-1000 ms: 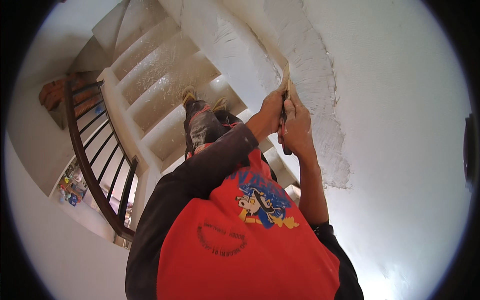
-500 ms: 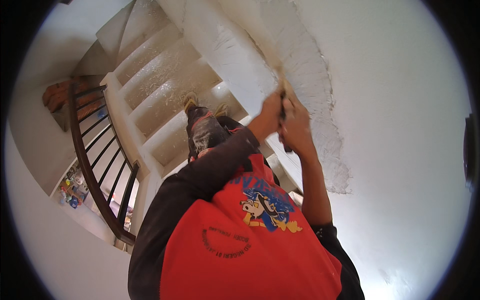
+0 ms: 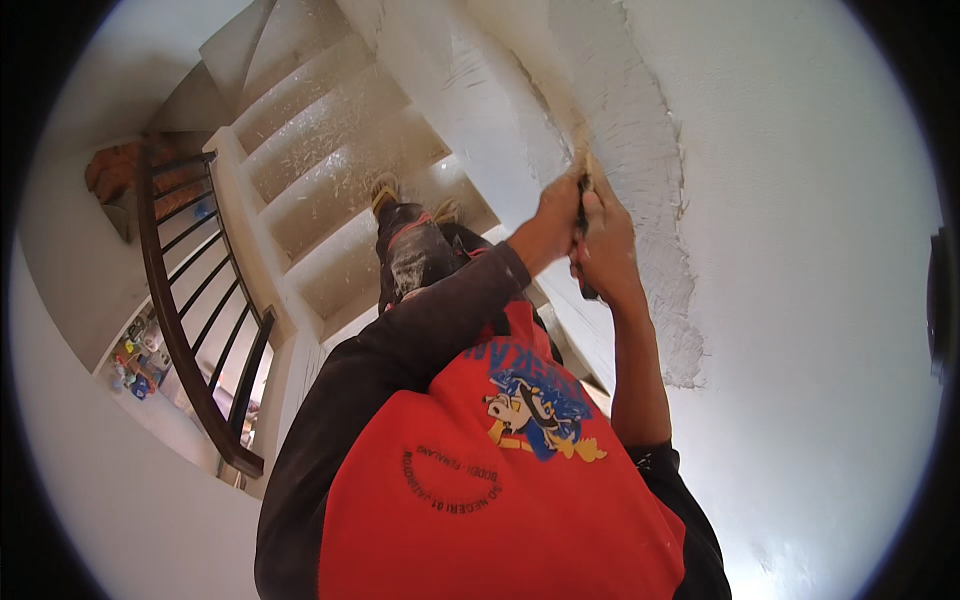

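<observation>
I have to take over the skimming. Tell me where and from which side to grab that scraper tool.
Grip the dark handle, probably from below, on the side away from the wall. Its blade end points up into the rough plaster patch, and both the left hand and right hand already wrap the handle there.

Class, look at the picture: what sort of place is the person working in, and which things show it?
Most likely a house stairwell under renovation. Dusty bare steps climb beside a dark railing, and both hands press a tool against a rough patch of fresh plaster on the white wall.
</observation>
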`<state>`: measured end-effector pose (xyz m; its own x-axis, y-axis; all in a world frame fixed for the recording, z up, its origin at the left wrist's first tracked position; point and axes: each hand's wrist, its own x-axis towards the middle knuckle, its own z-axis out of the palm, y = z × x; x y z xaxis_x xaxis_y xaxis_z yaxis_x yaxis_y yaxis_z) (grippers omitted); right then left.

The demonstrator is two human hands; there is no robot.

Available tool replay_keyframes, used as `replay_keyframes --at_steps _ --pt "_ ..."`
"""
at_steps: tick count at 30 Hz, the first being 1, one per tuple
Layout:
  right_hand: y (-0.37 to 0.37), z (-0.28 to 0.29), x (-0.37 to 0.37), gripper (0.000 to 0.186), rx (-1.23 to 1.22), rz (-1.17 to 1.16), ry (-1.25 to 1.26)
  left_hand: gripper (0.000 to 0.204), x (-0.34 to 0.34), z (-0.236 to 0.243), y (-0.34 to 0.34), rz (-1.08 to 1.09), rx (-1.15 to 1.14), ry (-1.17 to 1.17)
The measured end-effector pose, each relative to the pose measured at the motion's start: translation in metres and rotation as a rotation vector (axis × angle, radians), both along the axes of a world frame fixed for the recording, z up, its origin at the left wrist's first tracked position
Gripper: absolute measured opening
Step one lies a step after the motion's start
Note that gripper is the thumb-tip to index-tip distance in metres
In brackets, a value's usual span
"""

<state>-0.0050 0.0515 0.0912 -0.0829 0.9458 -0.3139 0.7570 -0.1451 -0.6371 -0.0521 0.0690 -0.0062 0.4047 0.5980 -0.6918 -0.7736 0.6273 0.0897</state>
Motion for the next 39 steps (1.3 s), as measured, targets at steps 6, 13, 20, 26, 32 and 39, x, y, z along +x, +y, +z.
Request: replay_keyframes --at_steps 6,13,20,26,32,39 --pt "0.012 -0.009 -0.013 0.042 0.236 0.21 -0.071 0.056 -0.011 0.008 0.01 -0.017 -0.076 -0.012" --pt "0.004 0.018 -0.026 0.041 -0.238 -0.256 0.197 0.062 -0.009 0.013 0.01 -0.079 -0.052 -0.144" --pt "0.024 0.007 -0.021 0.04 -0.101 -0.016 -0.102 0.06 -0.025 0.003 0.029 -0.052 0.006 -0.041" --pt "0.02 0.022 -0.04 0.043 -0.079 -0.232 0.03 0.052 -0.028 0.024 0.026 0.074 0.035 -0.049" --pt "0.028 0.017 -0.053 0.038 -0.194 -0.252 0.094 0.047 -0.038 0.007 0.038 0.003 -0.02 -0.135" --pt "0.043 0.022 -0.062 0.038 0.197 0.155 -0.117 0.061 -0.047 0.015 0.05 -0.018 -0.051 -0.165"
